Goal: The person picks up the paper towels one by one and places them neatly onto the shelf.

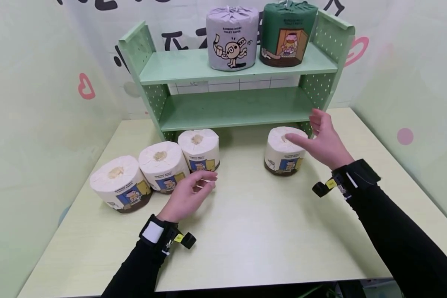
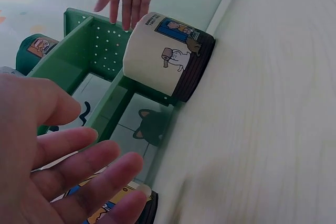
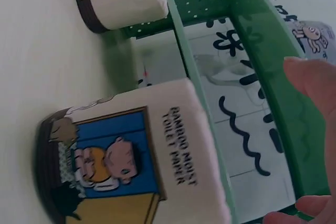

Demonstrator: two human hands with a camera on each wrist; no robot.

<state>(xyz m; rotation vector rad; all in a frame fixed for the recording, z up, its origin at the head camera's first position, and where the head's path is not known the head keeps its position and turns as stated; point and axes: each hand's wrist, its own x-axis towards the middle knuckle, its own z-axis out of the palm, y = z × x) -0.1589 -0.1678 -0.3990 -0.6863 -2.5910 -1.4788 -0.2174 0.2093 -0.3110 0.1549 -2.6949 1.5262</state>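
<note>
My right hand (image 1: 325,140) hovers beside and above a white toilet paper roll (image 1: 284,155) on the right of the table, its thumb over the roll's top in the head view. In the right wrist view a gap shows between that hand's thumb and the roll (image 3: 131,156). My left hand (image 1: 189,196), fingers loosely bent and holding nothing, is in front of a row of 3 similar rolls: a near-left roll (image 1: 121,182), a middle roll (image 1: 163,165) and a roll nearest the shelf (image 1: 199,149). All stand upright with printed wrappers.
Behind the rolls stands a green two-tier shelf (image 1: 231,105) with perforated sides. Its top tier bears a lilac-wrapped roll (image 1: 232,39) and a green-wrapped roll (image 1: 287,35). Decorated walls enclose the pale table (image 1: 242,240) on the left, right and back.
</note>
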